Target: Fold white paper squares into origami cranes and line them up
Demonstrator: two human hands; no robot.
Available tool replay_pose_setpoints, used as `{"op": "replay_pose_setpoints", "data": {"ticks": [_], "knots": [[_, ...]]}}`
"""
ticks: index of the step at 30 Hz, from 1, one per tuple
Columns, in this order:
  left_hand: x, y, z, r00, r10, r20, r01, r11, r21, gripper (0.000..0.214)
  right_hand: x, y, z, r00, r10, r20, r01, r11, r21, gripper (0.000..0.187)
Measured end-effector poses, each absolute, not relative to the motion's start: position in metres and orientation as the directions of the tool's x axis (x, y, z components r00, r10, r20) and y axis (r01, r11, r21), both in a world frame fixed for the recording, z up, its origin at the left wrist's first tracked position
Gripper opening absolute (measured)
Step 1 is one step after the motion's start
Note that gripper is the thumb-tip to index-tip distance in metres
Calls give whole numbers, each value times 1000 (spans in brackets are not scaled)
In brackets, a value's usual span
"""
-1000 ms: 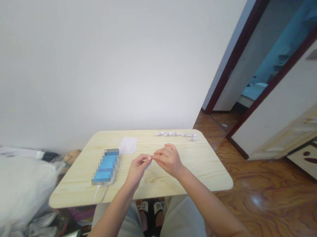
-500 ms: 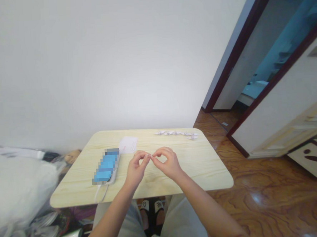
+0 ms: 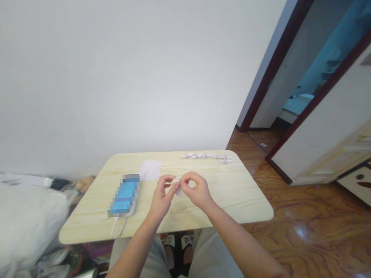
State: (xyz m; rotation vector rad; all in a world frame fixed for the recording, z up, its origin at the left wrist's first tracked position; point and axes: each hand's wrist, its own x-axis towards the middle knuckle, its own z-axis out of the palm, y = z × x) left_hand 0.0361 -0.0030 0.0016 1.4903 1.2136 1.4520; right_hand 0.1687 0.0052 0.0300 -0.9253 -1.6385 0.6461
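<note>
Over the middle of the table, a small folded piece of white paper (image 3: 178, 190) hangs from the pinched thumb and fingertips of my right hand (image 3: 198, 191). My left hand (image 3: 162, 196) is just beside it, its index finger raised away from the thumb. The left thumb tip is at the paper's edge; whether it touches cannot be made out. Fingers partly cover the paper. Toward the back right lies a row of small folded white paper pieces (image 3: 205, 156), pointed like little cranes.
A phone (image 3: 124, 196) with a blue screen rests on a white stand or power bank with a cable, left of my hands. Behind it are white paper sheets (image 3: 150, 169). The pale wooden table (image 3: 239, 198) meets a white wall. Bags and clutter lie at left.
My fingertips, closed together before, have parted a little. The left index finger has lifted from the thumb, and more of the white paper now shows beneath the right fingertips.
</note>
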Motion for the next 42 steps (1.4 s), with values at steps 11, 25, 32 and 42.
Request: {"op": "replay_pose_setpoints", "data": {"ticks": [11,25,32,42], "knots": [[27,2,-44,-86,946,313,419,-251,873,17,199,27,-32,-216,914,344,481,406,-777,10],[30,-21,-76,281,946,159,680,-313,663,20,228,11,-53,-650,733,199,509,614,-603,11],[26,-4,-74,203,972,122,427,-200,882,17,220,19,-58,-524,849,65,495,366,-788,14],[22,12,-55,254,966,-57,33,50,998,22,220,28,-49,-504,851,-146,187,-58,-981,16]]}}
